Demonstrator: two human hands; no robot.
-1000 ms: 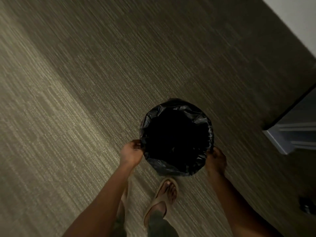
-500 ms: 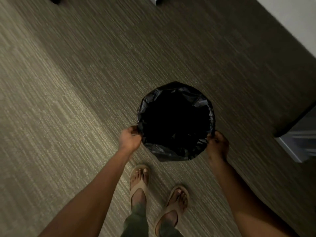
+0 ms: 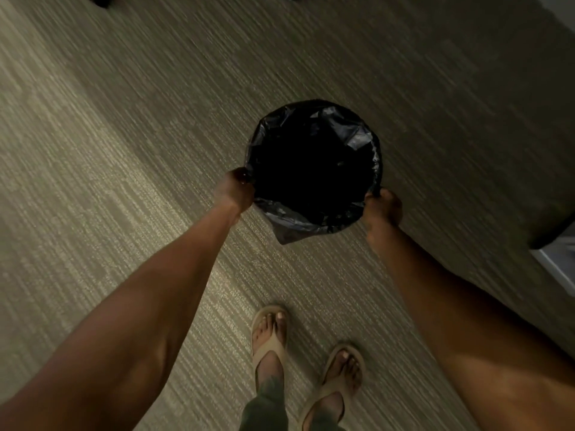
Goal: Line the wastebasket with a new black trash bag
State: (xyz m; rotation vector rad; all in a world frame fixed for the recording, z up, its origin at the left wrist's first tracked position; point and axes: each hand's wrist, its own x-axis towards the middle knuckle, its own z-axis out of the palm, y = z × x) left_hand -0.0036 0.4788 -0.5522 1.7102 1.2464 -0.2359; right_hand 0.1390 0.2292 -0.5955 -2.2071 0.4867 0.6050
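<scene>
A round wastebasket sits in front of me over the carpet, seen from straight above. A black trash bag lines it, its glossy edge folded over the rim, and a loose corner hangs down at the near side. My left hand grips the rim and bag on the left. My right hand grips them on the right. The inside of the basket is too dark to see.
Grey-green striped carpet covers the floor. My two feet in tan sandals stand just behind the basket. A white furniture corner juts in at the right edge. A small dark object lies at the top left.
The basket has shifted up and away in view while both hands stay on its rim. My feet have stepped closer together. The white furniture corner has slid toward the right edge.
</scene>
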